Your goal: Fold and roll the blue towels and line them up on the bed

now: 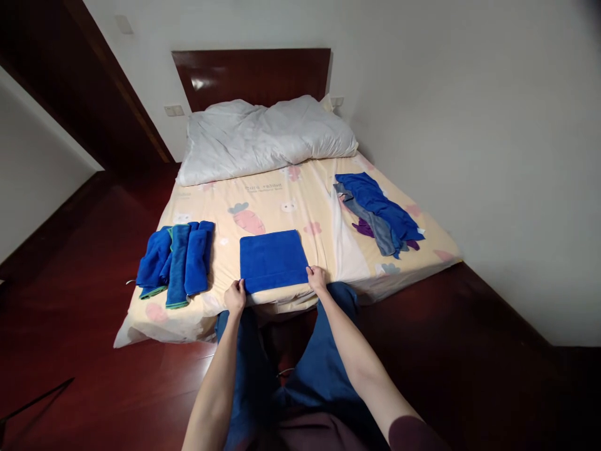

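A blue towel (273,260) lies flat as a near-square near the front edge of the bed. My left hand (235,296) pinches its near left corner, and my right hand (317,279) pinches its near right corner. To the left sits a group of rolled or folded blue towels (196,260), some with green edging. Over on the right is a loose heap of cloths, with a blue cloth (375,200) on top, a grey cloth (374,222) along its side and a bit of purple cloth (363,228) showing beneath.
The bed (206,210) has a cream sheet with carrot and rabbit prints. A crumpled white quilt (267,134) lies at its far end, before the dark wooden headboard (253,75). A white wall (493,138) stands at the right. My knees are against the bed's front.
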`<control>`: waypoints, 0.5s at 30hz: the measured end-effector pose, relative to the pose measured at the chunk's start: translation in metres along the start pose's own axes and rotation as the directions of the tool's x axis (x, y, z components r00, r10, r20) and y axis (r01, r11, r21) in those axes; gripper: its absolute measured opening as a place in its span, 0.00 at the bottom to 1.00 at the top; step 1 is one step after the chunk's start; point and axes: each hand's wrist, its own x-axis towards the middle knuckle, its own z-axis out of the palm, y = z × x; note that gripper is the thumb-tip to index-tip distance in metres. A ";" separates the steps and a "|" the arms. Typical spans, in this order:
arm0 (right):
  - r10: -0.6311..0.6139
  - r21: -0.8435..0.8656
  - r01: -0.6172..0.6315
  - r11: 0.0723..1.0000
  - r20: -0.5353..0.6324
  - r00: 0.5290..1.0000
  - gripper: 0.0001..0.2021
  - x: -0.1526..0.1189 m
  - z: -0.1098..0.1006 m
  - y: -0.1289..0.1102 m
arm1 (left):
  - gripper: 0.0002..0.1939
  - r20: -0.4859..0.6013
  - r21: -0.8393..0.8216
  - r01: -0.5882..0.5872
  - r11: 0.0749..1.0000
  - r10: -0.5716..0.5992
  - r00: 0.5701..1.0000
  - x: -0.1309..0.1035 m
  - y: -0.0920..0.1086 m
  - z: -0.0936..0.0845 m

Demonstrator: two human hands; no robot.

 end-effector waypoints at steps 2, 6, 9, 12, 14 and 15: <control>0.019 -0.038 -0.020 0.999 -0.020 1.000 0.17 -0.001 0.001 -0.003 | 0.21 0.020 0.010 0.005 1.000 -0.005 1.000 -0.001 0.000 -0.002; 0.062 -0.110 -0.066 0.992 -0.044 0.997 0.12 -0.003 0.004 -0.006 | 0.21 0.029 -0.013 0.014 1.000 -0.014 0.999 0.000 0.000 -0.005; 0.083 -0.161 -0.090 0.983 -0.046 0.995 0.09 -0.003 0.006 -0.006 | 0.20 0.041 -0.023 0.049 0.999 -0.048 0.998 0.003 0.002 -0.005; 0.094 -0.205 -0.100 0.974 -0.037 0.995 0.10 -0.002 0.006 -0.007 | 0.20 0.084 -0.024 0.106 0.994 -0.103 0.991 0.008 0.002 -0.007; 0.095 -0.226 -0.099 0.969 -0.029 0.995 0.11 -0.002 0.005 -0.007 | 0.20 0.112 -0.048 0.134 0.990 -0.128 0.985 0.011 0.001 -0.008; 0.093 -0.234 -0.097 0.968 -0.025 0.995 0.11 -0.001 0.004 -0.008 | 0.21 0.121 -0.066 0.148 0.987 -0.139 0.983 0.012 0.000 -0.009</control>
